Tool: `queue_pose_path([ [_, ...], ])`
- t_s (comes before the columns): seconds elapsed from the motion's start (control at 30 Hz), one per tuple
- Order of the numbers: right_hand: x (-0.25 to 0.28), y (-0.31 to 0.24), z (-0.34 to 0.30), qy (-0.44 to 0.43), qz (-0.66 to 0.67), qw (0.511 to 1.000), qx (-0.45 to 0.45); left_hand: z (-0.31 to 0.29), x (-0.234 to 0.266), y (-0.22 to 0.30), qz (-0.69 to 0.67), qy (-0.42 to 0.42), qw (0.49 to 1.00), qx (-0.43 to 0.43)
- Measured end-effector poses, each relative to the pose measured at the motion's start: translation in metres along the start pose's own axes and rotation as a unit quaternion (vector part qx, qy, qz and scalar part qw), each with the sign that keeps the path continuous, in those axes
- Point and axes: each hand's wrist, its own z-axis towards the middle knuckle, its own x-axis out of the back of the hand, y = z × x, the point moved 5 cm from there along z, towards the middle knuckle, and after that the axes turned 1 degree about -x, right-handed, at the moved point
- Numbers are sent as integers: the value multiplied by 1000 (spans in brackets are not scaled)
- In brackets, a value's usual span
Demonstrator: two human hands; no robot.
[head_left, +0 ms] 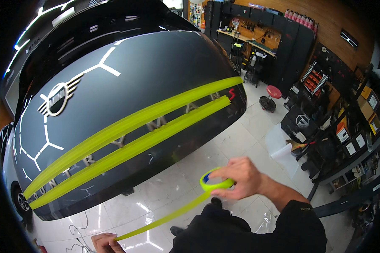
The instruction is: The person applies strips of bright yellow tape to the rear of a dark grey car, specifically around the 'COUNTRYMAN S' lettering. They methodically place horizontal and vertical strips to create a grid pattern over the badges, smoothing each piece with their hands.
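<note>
My right hand (242, 179) grips a roll of yellow-green masking tape (206, 182), its blue inner side showing. From the roll a pulled-out tape strip (166, 217) runs down to my left hand (105, 243), which pinches its end at the bottom edge. The strip hangs taut in the air, apart from the car. Ahead is a raised dark grey car tailgate (156, 71) with a winged emblem (58, 99). An upper tape band (135, 120) and a lower tape band (135, 154) are stuck above and below a row of raised silver letters (119, 141).
A red round stool (274, 92) stands on the tiled floor, right of the car. Behind it are a workbench (249, 41) and dark cabinets (291, 55). Shelving with boxes (367, 103) lines the right. A thin cable (78, 230) lies on the floor near my left hand.
</note>
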Motion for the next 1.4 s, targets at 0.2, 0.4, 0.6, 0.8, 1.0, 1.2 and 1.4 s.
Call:
queue_pose_path([
  [0.2, 124, 95, -31, 83, 105, 990, -38, 1, -131, 50, -35, -57, 972, -224],
  [0.4, 248, 166, -46, 100, -84, 987, 89, 18, -306, 97, -122, 92, 988, -39],
  [0.6, 244, 291, -24, 69, -34, 997, -28, 21, -365, 133, 181, 4, 981, -74],
  [0.8, 244, 341, -16, -56, 3, 998, -1, 25, -384, 148, 192, 43, 980, -29],
  [1.0, 278, 388, -39, 12, 59, 997, 47, 26, -407, 138, 186, 64, 979, -61],
  [1.2, 228, 400, -15, -15, -16, 998, -63, 32, -417, 130, 199, 68, 977, -31],
  [1.4, 202, 424, -7, -73, 45, 990, -115, 32, -419, 133, 257, 57, 965, -22],
])
